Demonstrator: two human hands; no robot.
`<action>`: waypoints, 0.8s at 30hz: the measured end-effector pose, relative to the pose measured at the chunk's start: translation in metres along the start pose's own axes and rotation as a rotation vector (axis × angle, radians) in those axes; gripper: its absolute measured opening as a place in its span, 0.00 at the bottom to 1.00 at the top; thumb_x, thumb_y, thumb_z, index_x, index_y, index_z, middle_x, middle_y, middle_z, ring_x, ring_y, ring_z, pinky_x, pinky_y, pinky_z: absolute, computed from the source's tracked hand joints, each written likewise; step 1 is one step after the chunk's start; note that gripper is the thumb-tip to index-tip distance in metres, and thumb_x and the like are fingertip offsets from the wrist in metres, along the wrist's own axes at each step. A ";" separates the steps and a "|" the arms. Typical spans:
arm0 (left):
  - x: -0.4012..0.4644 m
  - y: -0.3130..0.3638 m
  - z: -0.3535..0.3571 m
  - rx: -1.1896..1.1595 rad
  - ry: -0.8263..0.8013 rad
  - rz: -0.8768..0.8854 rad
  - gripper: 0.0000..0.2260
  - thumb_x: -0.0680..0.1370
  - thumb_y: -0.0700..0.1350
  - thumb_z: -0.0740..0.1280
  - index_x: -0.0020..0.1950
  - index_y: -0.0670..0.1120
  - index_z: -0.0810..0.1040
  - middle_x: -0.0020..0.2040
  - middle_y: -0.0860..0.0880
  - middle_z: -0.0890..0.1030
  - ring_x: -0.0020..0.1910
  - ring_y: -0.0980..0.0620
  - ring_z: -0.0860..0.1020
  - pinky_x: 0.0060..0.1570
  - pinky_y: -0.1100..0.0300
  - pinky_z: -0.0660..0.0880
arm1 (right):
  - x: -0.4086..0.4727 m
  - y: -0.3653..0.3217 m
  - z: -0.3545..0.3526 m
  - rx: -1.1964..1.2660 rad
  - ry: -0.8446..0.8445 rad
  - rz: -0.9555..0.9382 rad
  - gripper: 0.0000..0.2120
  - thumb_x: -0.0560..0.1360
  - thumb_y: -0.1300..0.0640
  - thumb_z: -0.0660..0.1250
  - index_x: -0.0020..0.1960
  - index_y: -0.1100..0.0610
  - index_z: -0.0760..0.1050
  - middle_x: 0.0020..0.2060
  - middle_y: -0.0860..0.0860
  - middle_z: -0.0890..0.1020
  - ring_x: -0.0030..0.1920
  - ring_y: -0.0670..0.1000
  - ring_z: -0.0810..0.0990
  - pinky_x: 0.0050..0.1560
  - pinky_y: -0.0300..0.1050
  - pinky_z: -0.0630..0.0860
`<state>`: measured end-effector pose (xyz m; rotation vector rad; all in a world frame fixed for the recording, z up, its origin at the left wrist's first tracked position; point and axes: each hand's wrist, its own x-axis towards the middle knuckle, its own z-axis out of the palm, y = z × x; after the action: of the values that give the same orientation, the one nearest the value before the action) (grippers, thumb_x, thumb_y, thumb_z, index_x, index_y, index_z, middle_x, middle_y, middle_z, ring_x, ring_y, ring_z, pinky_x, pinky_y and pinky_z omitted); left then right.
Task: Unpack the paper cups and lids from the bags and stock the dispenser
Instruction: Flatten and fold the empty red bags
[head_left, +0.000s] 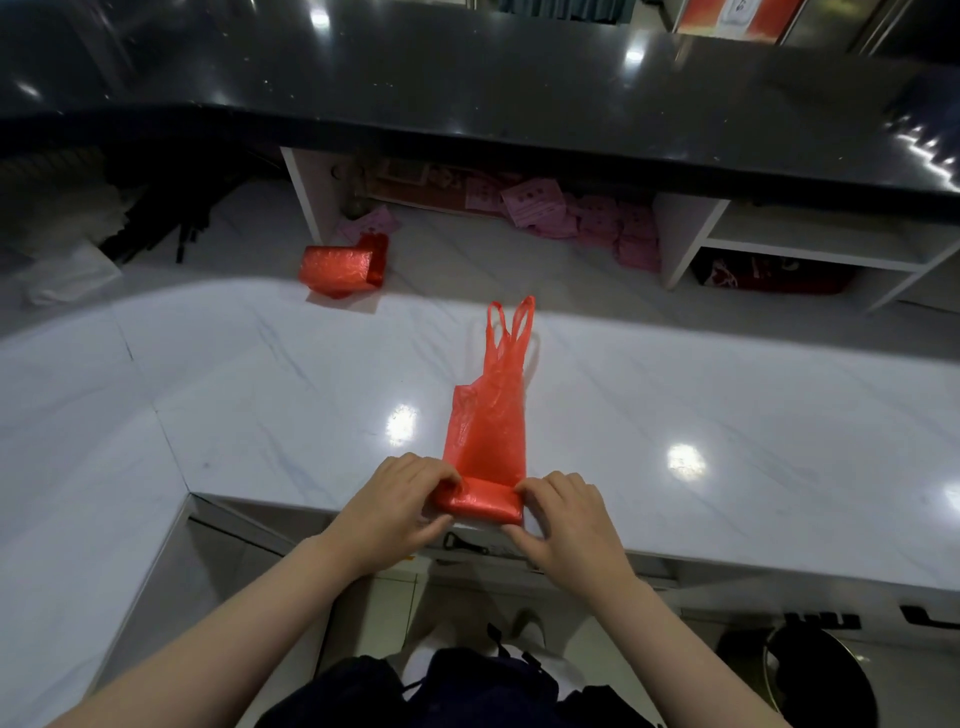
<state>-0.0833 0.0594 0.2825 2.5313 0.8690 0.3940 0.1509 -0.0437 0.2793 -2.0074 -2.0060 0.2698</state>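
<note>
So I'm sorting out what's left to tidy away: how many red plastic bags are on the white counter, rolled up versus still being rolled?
Red bag already rolled into a bundle: 1
Red bag half rolled, handles still flat, held at the roll by the left hand and right hand: 1
Total: 2 red bags on the white counter

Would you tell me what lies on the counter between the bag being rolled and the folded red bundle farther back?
In the head view, only bare white marble counter lies between the red bag and the folded red bundle.
</note>
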 end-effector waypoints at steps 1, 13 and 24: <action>-0.002 0.000 0.001 -0.008 0.009 -0.006 0.15 0.74 0.54 0.65 0.59 0.53 0.74 0.52 0.59 0.77 0.49 0.61 0.71 0.52 0.65 0.68 | -0.002 -0.002 0.001 0.021 0.033 0.008 0.18 0.75 0.35 0.60 0.56 0.46 0.74 0.44 0.40 0.73 0.44 0.43 0.67 0.46 0.37 0.63; 0.031 0.018 -0.004 -0.201 0.007 -0.500 0.06 0.79 0.54 0.66 0.51 0.53 0.73 0.43 0.58 0.82 0.40 0.58 0.78 0.38 0.62 0.72 | 0.023 -0.012 -0.014 0.149 -0.109 0.275 0.23 0.82 0.40 0.54 0.37 0.51 0.76 0.31 0.45 0.76 0.35 0.45 0.74 0.38 0.43 0.69; 0.046 0.014 0.003 0.027 0.115 -0.364 0.11 0.76 0.49 0.70 0.53 0.50 0.70 0.50 0.54 0.71 0.47 0.55 0.72 0.40 0.61 0.73 | 0.042 -0.018 -0.021 0.123 -0.084 0.399 0.14 0.77 0.41 0.63 0.41 0.50 0.71 0.37 0.44 0.75 0.37 0.45 0.74 0.35 0.41 0.70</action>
<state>-0.0399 0.0778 0.2927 2.3242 1.3563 0.4129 0.1410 -0.0031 0.3077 -2.3334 -1.5725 0.5551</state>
